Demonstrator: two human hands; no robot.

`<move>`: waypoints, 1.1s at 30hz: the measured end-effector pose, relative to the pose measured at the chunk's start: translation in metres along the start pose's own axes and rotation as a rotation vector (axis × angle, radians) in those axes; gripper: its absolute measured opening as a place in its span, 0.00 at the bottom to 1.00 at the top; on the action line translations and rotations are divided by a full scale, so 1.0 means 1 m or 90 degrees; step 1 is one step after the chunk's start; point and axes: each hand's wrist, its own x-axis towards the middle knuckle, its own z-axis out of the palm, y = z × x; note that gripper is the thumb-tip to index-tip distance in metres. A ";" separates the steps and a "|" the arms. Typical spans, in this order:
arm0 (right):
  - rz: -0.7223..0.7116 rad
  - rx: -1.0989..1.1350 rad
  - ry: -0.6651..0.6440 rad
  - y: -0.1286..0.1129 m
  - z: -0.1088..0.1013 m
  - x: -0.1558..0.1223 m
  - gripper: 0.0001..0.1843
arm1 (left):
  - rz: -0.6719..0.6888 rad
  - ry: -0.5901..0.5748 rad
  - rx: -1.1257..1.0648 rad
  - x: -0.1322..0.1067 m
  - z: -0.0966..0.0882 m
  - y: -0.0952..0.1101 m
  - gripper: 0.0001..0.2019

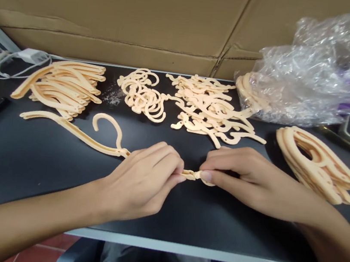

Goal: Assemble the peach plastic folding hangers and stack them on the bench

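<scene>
Head view looks down on a black matte surface (26,171) with both bare hands meeting near its front edge. Left hand (143,181) has its grip closed, fingertips pinched on the middle of a peach-coloured plastic hanger (74,129) that lies flat on the surface; the hanger's one arm stretches away to the left, and its hook curls up just behind the knuckles. Right hand (247,176) also has its grip closed, thumb and forefinger pinching a small peach plastic piece (195,175) pressed end to end against the hanger's centre, right between the two hands. Whether the piece is already locked in cannot be told.

Just right of the right wrist sits a stack of peach plastic hanger bodies with oval openings (317,162). Farther back, at the left, lies a pile of long curved peach hanger arms (67,83). Beside it, mid-surface, is a heap of loose peach plastic hooks (144,94), and next to that a larger scatter of peach wavy connector pieces (211,108).

At the far right a crumpled clear plastic bag (316,73) holds more peach parts. At the far left a white charger with its coiled cable (25,58) rests by the edge. Behind everything stands a brown cardboard wall (130,7).
</scene>
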 end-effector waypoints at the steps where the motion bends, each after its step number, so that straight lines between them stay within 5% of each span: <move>1: -0.004 -0.005 0.004 0.000 0.000 0.000 0.15 | 0.000 0.001 -0.002 0.000 0.000 0.000 0.04; 18: -0.084 -0.053 0.038 0.005 0.009 -0.003 0.15 | 0.010 -0.047 -0.052 -0.002 -0.002 -0.001 0.05; 33: -0.049 -0.194 0.051 0.003 0.019 -0.007 0.15 | 0.017 -0.030 -0.013 -0.001 -0.003 0.000 0.04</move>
